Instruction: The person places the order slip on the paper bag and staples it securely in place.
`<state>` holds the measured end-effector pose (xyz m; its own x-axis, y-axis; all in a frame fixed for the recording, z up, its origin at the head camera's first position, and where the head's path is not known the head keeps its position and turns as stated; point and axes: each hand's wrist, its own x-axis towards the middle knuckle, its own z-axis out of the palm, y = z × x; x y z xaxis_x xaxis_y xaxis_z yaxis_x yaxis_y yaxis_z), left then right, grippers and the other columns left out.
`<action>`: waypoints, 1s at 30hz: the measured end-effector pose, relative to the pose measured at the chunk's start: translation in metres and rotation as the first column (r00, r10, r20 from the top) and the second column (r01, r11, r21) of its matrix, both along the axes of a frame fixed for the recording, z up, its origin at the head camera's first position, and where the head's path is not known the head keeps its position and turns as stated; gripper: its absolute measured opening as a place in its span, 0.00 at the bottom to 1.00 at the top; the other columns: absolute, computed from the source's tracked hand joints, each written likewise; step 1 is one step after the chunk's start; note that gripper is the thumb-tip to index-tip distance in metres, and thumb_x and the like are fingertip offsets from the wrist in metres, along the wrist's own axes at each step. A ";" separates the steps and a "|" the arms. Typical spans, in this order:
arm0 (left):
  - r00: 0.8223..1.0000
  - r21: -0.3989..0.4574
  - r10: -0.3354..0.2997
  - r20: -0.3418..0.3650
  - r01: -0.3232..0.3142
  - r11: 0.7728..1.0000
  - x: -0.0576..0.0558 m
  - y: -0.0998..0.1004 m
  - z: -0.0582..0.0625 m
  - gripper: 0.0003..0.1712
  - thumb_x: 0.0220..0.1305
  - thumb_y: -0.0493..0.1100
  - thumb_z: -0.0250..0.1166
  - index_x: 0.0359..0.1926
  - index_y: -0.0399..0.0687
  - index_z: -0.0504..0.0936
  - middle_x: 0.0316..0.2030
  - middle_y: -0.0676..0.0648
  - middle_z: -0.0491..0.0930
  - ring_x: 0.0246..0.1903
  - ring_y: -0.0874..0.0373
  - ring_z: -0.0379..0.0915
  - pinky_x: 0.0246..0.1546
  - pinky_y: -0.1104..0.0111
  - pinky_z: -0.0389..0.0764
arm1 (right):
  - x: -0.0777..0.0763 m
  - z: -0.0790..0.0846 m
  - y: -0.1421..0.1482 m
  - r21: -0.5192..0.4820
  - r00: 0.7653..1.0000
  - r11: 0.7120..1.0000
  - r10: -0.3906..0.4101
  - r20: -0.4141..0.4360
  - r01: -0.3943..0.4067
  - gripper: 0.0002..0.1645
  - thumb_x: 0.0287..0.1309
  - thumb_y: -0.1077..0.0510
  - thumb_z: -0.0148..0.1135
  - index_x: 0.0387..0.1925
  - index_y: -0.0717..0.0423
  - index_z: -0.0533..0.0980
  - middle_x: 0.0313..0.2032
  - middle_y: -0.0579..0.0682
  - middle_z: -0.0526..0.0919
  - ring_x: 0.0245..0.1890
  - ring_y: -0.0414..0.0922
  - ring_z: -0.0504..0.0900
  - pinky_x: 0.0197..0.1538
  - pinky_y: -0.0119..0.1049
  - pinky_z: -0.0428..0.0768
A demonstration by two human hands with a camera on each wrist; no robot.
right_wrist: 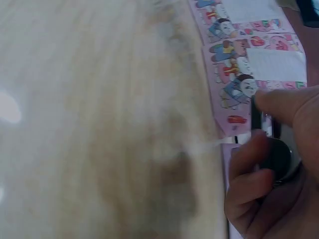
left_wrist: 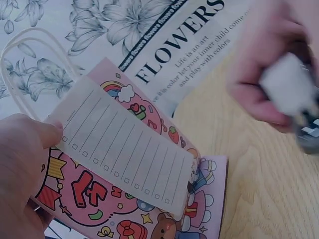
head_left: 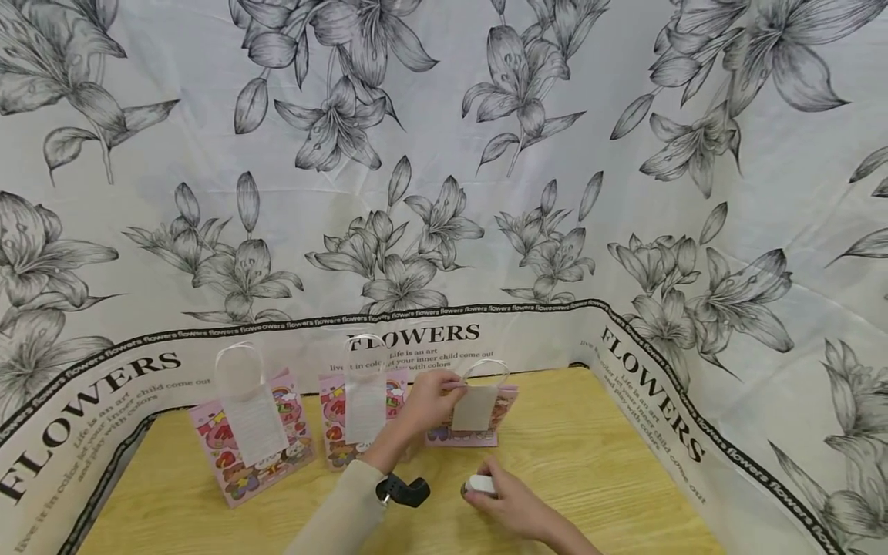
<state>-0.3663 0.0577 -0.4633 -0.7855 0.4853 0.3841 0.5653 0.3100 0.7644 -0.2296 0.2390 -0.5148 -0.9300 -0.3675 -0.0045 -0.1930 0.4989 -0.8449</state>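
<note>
My left hand point(head_left: 435, 398) pinches the top edge of a pink cartoon-printed gift bag point(left_wrist: 139, 112), thumb on a lined checklist sheet point(left_wrist: 127, 144) that lies against the bag's front. White loop handles point(left_wrist: 37, 59) rise from the bag's top beside the thumb. Lower and to the right, my right hand point(head_left: 509, 497) grips a small white and black handheld device point(head_left: 480, 485), apart from the bag. Its fingers curl around the device's dark round part point(right_wrist: 275, 158) in the right wrist view. Motion blurs the device in the left wrist view, so I cannot tell its kind.
Two similar pink bags stand to the left on the wooden table point(head_left: 590, 462), a left one point(head_left: 301, 432) and a middle one point(head_left: 334, 432), each with a white sheet on its front. A flower-printed cloth point(head_left: 444, 162) hangs behind and along the sides. My left wrist wears a black strap point(head_left: 405, 490).
</note>
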 end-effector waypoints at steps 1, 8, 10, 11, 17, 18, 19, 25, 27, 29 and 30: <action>1.000 0.002 0.007 0.011 -0.007 1.000 0.000 -0.001 0.000 0.07 0.68 0.42 0.63 0.42 0.46 0.86 0.39 0.51 0.84 0.42 0.57 0.82 0.39 0.70 0.80 | 0.002 -0.008 0.000 -0.007 0.998 0.999 0.033 0.048 -0.033 0.17 0.67 0.51 0.60 0.45 0.58 0.67 0.37 0.47 0.75 0.34 0.40 0.75 0.35 0.34 0.74; 0.997 0.059 -0.005 0.075 0.000 0.998 0.002 -0.004 -0.004 0.07 0.68 0.42 0.63 0.42 0.48 0.86 0.38 0.53 0.84 0.42 0.57 0.82 0.37 0.70 0.80 | 0.011 -0.038 0.006 0.196 0.998 0.980 0.043 -0.044 -0.033 0.17 0.57 0.41 0.67 0.37 0.48 0.76 0.32 0.35 0.78 0.30 0.33 0.75 0.32 0.33 0.75; 0.996 0.071 -0.015 0.083 0.009 0.997 0.002 -0.003 -0.004 0.08 0.68 0.42 0.63 0.42 0.46 0.86 0.38 0.52 0.84 0.42 0.56 0.82 0.37 0.70 0.80 | 0.013 -0.036 0.006 0.268 0.994 0.963 0.016 -0.108 0.014 0.17 0.53 0.41 0.70 0.35 0.47 0.78 0.30 0.33 0.77 0.28 0.32 0.74 0.31 0.33 0.73; 0.996 0.071 -0.020 0.086 0.014 0.997 0.002 -0.003 -0.004 0.08 0.68 0.42 0.64 0.42 0.45 0.86 0.38 0.52 0.84 0.42 0.56 0.82 0.37 0.70 0.81 | 0.014 -0.036 0.007 0.295 0.990 0.955 0.011 -0.139 0.031 0.17 0.52 0.40 0.71 0.34 0.46 0.79 0.30 0.32 0.76 0.27 0.31 0.73 0.30 0.32 0.73; 0.996 0.054 -0.022 0.084 0.018 0.998 0.001 -0.004 -0.003 0.09 0.67 0.43 0.64 0.43 0.45 0.86 0.39 0.51 0.85 0.43 0.57 0.82 0.38 0.70 0.81 | 0.014 -0.041 0.007 0.323 0.985 0.946 0.033 -0.170 0.024 0.15 0.46 0.45 0.76 0.32 0.45 0.80 0.29 0.31 0.76 0.27 0.30 0.72 0.30 0.31 0.72; 0.996 0.052 -0.019 0.086 0.015 0.999 0.002 -0.005 -0.002 0.08 0.67 0.43 0.64 0.43 0.46 0.86 0.39 0.52 0.85 0.43 0.57 0.82 0.37 0.70 0.80 | 0.014 -0.042 0.008 0.320 0.987 0.947 0.034 -0.157 0.018 0.15 0.46 0.45 0.76 0.32 0.45 0.80 0.29 0.31 0.76 0.26 0.30 0.72 0.30 0.32 0.72; 0.996 0.052 -0.018 0.091 0.013 0.999 0.002 -0.005 -0.002 0.08 0.67 0.43 0.64 0.42 0.46 0.86 0.39 0.52 0.85 0.43 0.58 0.82 0.37 0.70 0.80 | 0.015 -0.043 0.009 0.320 0.990 0.947 0.027 -0.136 0.018 0.15 0.46 0.45 0.76 0.32 0.45 0.80 0.29 0.31 0.76 0.26 0.30 0.72 0.30 0.32 0.72; 0.992 0.069 -0.024 0.121 0.016 0.998 0.003 -0.007 0.000 0.08 0.67 0.42 0.64 0.42 0.46 0.86 0.38 0.53 0.85 0.43 0.58 0.82 0.35 0.71 0.80 | 0.018 -0.048 0.024 0.302 0.994 0.952 -0.005 -0.111 0.039 0.16 0.46 0.44 0.76 0.33 0.46 0.81 0.29 0.33 0.78 0.26 0.32 0.73 0.28 0.32 0.71; 0.991 0.078 -0.028 0.134 0.017 0.997 0.003 -0.007 -0.001 0.08 0.67 0.43 0.64 0.42 0.46 0.86 0.38 0.53 0.85 0.43 0.58 0.82 0.35 0.70 0.80 | 0.018 -0.049 0.029 0.298 0.993 0.954 -0.008 -0.116 0.042 0.15 0.47 0.44 0.75 0.33 0.47 0.82 0.29 0.33 0.79 0.26 0.32 0.73 0.28 0.33 0.71; 0.988 0.083 -0.026 0.153 0.013 0.996 0.004 -0.007 -0.002 0.08 0.67 0.43 0.64 0.41 0.46 0.86 0.37 0.53 0.85 0.43 0.58 0.82 0.34 0.70 0.81 | 0.018 -0.052 0.033 0.298 0.993 0.954 -0.003 -0.116 0.038 0.16 0.47 0.44 0.75 0.33 0.47 0.82 0.29 0.33 0.79 0.26 0.32 0.73 0.28 0.33 0.71; 0.987 0.083 -0.023 0.158 0.010 0.996 0.004 -0.008 -0.002 0.08 0.67 0.43 0.64 0.41 0.47 0.86 0.37 0.53 0.85 0.43 0.57 0.82 0.34 0.70 0.81 | 0.018 -0.052 0.034 0.298 0.994 0.954 0.000 -0.113 0.033 0.16 0.47 0.43 0.75 0.33 0.47 0.82 0.29 0.34 0.79 0.26 0.32 0.74 0.28 0.33 0.72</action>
<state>-0.3622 0.0498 -0.4651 -0.8317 0.4709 0.2942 0.4393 0.2340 0.8673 -0.2111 0.2727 -0.5672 -0.9368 -0.3497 -0.0089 -0.2662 0.7292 -0.6304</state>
